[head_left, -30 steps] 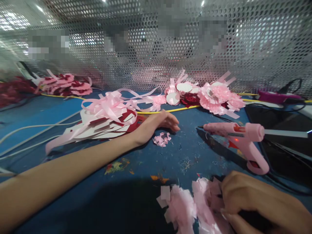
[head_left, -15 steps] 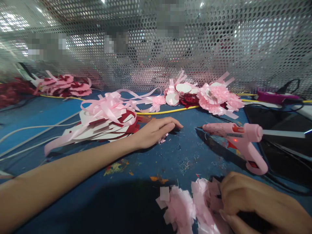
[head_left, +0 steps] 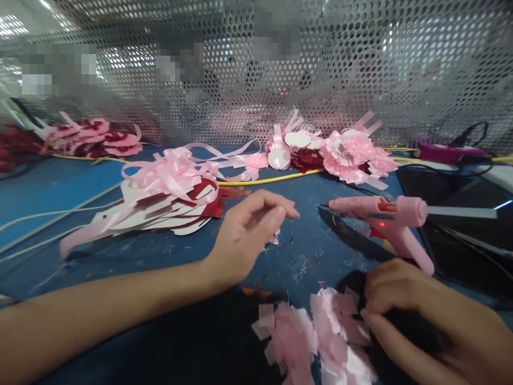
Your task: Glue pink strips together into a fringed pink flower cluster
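Observation:
My left hand (head_left: 250, 230) is raised over the middle of the table, its fingers curved and the thumb laid close to the fingertips. A small scrap of pink paper (head_left: 275, 237) shows under the thumb; whether it is gripped I cannot tell. At the lower right my right hand (head_left: 412, 310) has bent fingers, with a gap between thumb and forefinger. Its thumb is beside two ruffled pink paper pieces (head_left: 336, 331) lying at the front. Behind that hand rests a pink hot glue gun (head_left: 379, 211), its red light lit and a glue stick in its back.
Cut-out card shapes (head_left: 180, 222) topped with pink ribbon (head_left: 172, 168) lie at the left. Pink paper flowers (head_left: 348, 152) line the back by a perforated metal panel (head_left: 320, 64). A yellow cable (head_left: 260, 183) crosses behind; a black panel (head_left: 473, 251) lies at right.
My left hand has lifted and turned, its fingers and thumb more curled. My right hand has drawn slightly away from the ruffled paper. The whole view has shifted a little.

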`<state>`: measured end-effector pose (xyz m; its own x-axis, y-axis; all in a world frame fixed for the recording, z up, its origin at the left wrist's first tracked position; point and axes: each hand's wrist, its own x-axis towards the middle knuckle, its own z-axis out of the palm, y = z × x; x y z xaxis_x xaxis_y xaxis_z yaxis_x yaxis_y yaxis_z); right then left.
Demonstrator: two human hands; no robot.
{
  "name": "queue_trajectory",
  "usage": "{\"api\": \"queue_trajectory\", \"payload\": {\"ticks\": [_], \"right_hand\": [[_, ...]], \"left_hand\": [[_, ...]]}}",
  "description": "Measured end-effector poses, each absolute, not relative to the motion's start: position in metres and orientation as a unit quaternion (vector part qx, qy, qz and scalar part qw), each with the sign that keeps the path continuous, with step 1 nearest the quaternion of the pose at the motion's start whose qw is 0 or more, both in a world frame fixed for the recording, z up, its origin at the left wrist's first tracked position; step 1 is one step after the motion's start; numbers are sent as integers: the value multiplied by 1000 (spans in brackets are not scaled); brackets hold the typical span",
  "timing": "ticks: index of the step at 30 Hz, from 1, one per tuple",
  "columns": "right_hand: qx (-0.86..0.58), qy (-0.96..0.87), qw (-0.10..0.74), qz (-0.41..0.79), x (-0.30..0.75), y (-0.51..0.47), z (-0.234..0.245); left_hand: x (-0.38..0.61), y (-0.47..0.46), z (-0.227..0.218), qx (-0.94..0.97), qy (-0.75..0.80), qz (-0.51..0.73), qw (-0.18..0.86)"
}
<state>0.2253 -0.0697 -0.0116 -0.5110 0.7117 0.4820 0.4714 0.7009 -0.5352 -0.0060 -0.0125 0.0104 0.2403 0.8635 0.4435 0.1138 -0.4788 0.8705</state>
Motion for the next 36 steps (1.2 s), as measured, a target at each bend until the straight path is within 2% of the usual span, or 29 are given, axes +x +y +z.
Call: {"api": "queue_trajectory", "payload": {"ticks": [2,4,7,12,15,21,23,27,30,36], "right_hand": [[-394,-846,337,127,224,-69,-9],[-405,-854,307,113,223,-68,-6],[-397,-863,282,136,221,-69,-3],[-401,-824,369,157,223,-71,1],[-402,-814,384,168,223,-71,0],[-426,-835,261,232,222,-69,-7],[-423,-839,246,239,222,-69,-8],[-405,-825,286,273,223,-68,-5],[-388,-806,329,303,224,-67,-4],[-358,-801,350,329,223,-66,-7]], "left_hand": [[-3,-28,16,778,307,478,269],[1,-43,19,860,240,377,244],[7,-59,18,897,265,273,227],[10,-61,14,908,289,200,228],[9,-56,13,898,285,195,273],[8,-54,13,868,296,242,317],[8,-54,14,872,282,236,322],[8,-54,15,894,226,215,321],[7,-51,15,888,206,251,327],[12,-49,15,823,292,334,355]]}}
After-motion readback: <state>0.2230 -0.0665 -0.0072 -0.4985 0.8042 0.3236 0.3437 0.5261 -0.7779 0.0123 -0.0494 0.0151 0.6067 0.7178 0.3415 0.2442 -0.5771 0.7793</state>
